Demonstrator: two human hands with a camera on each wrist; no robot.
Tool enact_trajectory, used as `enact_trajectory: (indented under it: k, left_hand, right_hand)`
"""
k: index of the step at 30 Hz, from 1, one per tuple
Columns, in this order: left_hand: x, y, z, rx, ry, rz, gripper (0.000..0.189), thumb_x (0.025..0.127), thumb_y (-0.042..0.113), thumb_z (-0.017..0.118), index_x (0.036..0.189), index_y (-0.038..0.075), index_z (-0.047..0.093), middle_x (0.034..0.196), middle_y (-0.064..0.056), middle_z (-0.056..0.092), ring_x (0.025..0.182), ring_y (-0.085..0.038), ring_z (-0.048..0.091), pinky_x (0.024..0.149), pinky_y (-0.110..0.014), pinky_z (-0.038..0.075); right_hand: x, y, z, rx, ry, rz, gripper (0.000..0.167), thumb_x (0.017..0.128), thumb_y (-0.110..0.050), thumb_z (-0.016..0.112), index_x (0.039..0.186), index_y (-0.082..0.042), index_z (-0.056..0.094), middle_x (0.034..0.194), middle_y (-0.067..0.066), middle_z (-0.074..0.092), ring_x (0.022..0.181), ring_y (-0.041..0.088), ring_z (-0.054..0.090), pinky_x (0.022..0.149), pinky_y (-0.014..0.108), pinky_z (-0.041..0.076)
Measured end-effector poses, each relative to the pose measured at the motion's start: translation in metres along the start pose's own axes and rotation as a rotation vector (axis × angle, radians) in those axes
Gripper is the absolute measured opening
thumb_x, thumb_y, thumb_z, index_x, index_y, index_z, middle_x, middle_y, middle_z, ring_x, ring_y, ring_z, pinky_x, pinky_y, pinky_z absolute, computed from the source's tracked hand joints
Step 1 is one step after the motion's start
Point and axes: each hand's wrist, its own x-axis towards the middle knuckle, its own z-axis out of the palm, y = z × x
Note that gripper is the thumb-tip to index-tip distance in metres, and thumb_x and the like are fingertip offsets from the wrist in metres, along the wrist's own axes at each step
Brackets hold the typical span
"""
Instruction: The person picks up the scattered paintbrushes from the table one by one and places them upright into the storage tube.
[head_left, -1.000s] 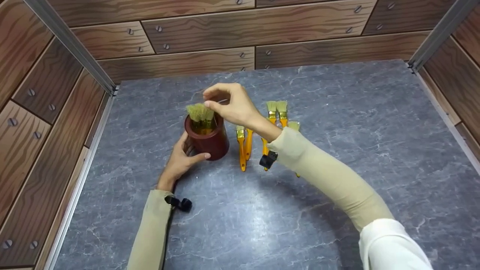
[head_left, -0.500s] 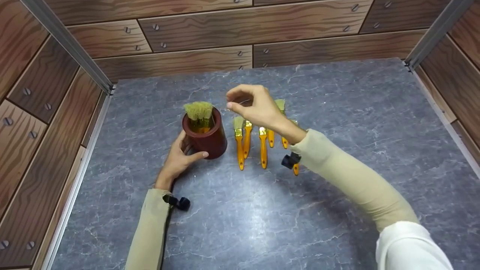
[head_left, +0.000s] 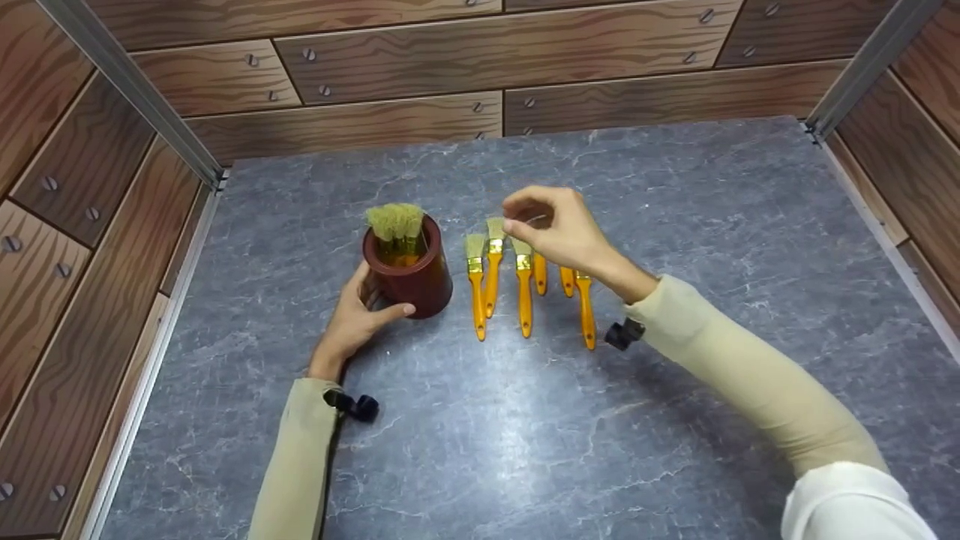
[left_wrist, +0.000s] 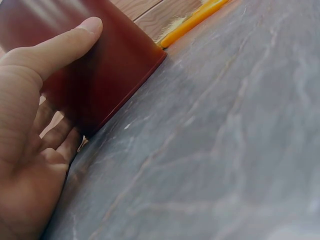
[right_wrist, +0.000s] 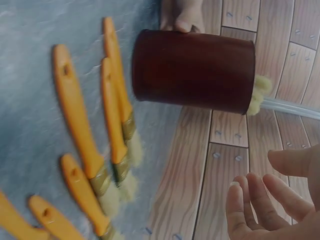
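Observation:
A dark red cylindrical cup (head_left: 415, 289) stands upright on the table with several paintbrushes (head_left: 395, 223) in it, bristles up. My left hand (head_left: 351, 326) holds the cup low on its left side; in the left wrist view the thumb lies along the wall (left_wrist: 100, 65) and the other fingers go round behind. Over the loose brushes hovers my right hand (head_left: 566, 229), thumb and fingers curved and apart, with nothing between them. Several orange-handled paintbrushes (head_left: 525, 300) lie to the right of the cup, bristles pointing away; the right hand hides the tops of some.
The grey marbled table (head_left: 450, 450) is bounded at the back and sides by wood-patterned panels (head_left: 390, 67). Metal rails (head_left: 142, 90) run along the corners. A dark wrist camera (head_left: 352, 405) sits on the left sleeve and another (head_left: 624, 334) on the right.
My right hand has moved from the brush tops in the cup rightward, over the loose brushes, fingers still apart. The left hand and cup have stayed in place.

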Motion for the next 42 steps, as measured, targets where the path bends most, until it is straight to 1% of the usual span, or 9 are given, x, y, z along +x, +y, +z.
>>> enact_trajectory:
  k: [6, 14, 17, 20, 27, 32, 35, 39, 42]
  left_hand:
    - [-0.001, 0.0, -0.001, 0.007, 0.011, -0.001, 0.101, 0.085, 0.003, 0.091, 0.166, 0.027, 0.038, 0.159, -0.003, 0.055, 0.151, -0.021, 0.049, 0.127, -0.035, 0.04]
    - [-0.001, 0.0, -0.002, -0.004, -0.004, 0.016, 0.099, 0.085, 0.001, 0.09, 0.166, 0.027, 0.039, 0.158, -0.005, 0.057, 0.149, -0.024, 0.051, 0.126, -0.038, 0.041]
    - [-0.001, 0.0, -0.002, 0.0, -0.005, 0.016, 0.1, 0.084, 0.001, 0.091, 0.166, 0.027, 0.039, 0.158, -0.005, 0.056, 0.149, -0.024, 0.051, 0.126, -0.037, 0.041]
    - [-0.002, 0.0, -0.003, 0.0, 0.002, 0.008, 0.1, 0.084, 0.002, 0.091, 0.165, 0.027, 0.039, 0.158, -0.005, 0.056, 0.149, -0.024, 0.051, 0.125, -0.036, 0.042]
    - [-0.003, 0.0, -0.002, 0.001, 0.002, -0.012, 0.101, 0.085, 0.004, 0.091, 0.166, 0.029, 0.037, 0.16, -0.003, 0.054, 0.15, -0.023, 0.05, 0.126, -0.036, 0.041]
    - [-0.002, 0.0, -0.001, 0.002, 0.01, -0.014, 0.101, 0.084, 0.002, 0.091, 0.166, 0.027, 0.038, 0.16, -0.005, 0.054, 0.15, -0.024, 0.05, 0.125, -0.036, 0.042]
    - [-0.002, 0.001, -0.001, -0.005, 0.012, -0.011, 0.101, 0.084, 0.001, 0.091, 0.166, 0.024, 0.038, 0.159, -0.006, 0.055, 0.149, -0.025, 0.051, 0.125, -0.036, 0.042]
    - [-0.001, 0.001, 0.0, -0.003, 0.01, -0.009, 0.102, 0.084, 0.001, 0.091, 0.167, 0.025, 0.037, 0.159, -0.006, 0.055, 0.149, -0.025, 0.051, 0.125, -0.036, 0.042]
    - [-0.001, 0.001, 0.001, 0.005, 0.009, -0.012, 0.102, 0.084, 0.003, 0.091, 0.167, 0.026, 0.036, 0.159, -0.005, 0.055, 0.149, -0.024, 0.051, 0.125, -0.035, 0.042]
  right_hand:
    - [-0.012, 0.018, -0.008, -0.049, 0.007, 0.02, 0.024, 0.099, -0.01, 0.076, 0.122, -0.002, 0.076, 0.118, 0.018, 0.077, 0.104, 0.027, 0.073, 0.094, 0.044, 0.062]
    - [-0.029, 0.041, -0.018, -0.061, 0.006, 0.081, 0.025, 0.099, -0.009, 0.076, 0.122, 0.002, 0.075, 0.116, 0.019, 0.077, 0.104, 0.03, 0.073, 0.097, 0.048, 0.062]
    - [-0.035, 0.048, -0.021, -0.076, 0.003, 0.091, 0.025, 0.099, -0.008, 0.076, 0.121, 0.002, 0.076, 0.115, 0.019, 0.077, 0.103, 0.03, 0.073, 0.096, 0.047, 0.063]
    - [-0.04, 0.054, -0.024, -0.073, 0.001, 0.095, 0.025, 0.097, -0.005, 0.077, 0.12, 0.003, 0.076, 0.115, 0.021, 0.077, 0.102, 0.032, 0.074, 0.094, 0.045, 0.064]
    - [-0.056, 0.069, -0.033, -0.09, 0.001, 0.121, 0.028, 0.094, -0.008, 0.081, 0.12, 0.002, 0.076, 0.114, 0.02, 0.077, 0.1, 0.032, 0.074, 0.092, 0.037, 0.064]
    - [-0.067, 0.082, -0.034, -0.109, -0.02, 0.158, 0.03, 0.093, -0.008, 0.082, 0.12, 0.005, 0.075, 0.111, 0.019, 0.078, 0.098, 0.031, 0.075, 0.089, 0.033, 0.064]
    - [-0.073, 0.089, -0.034, -0.123, -0.021, 0.174, 0.031, 0.091, -0.008, 0.084, 0.117, 0.006, 0.075, 0.106, 0.019, 0.078, 0.093, 0.031, 0.075, 0.084, 0.029, 0.064]
    - [-0.08, 0.095, -0.034, -0.153, -0.013, 0.176, 0.031, 0.088, -0.01, 0.089, 0.112, 0.006, 0.076, 0.1, 0.02, 0.078, 0.088, 0.031, 0.076, 0.076, 0.021, 0.062]
    - [-0.084, 0.099, -0.034, -0.174, -0.006, 0.182, 0.031, 0.086, -0.011, 0.091, 0.108, 0.005, 0.076, 0.098, 0.02, 0.078, 0.086, 0.03, 0.075, 0.072, 0.018, 0.06]
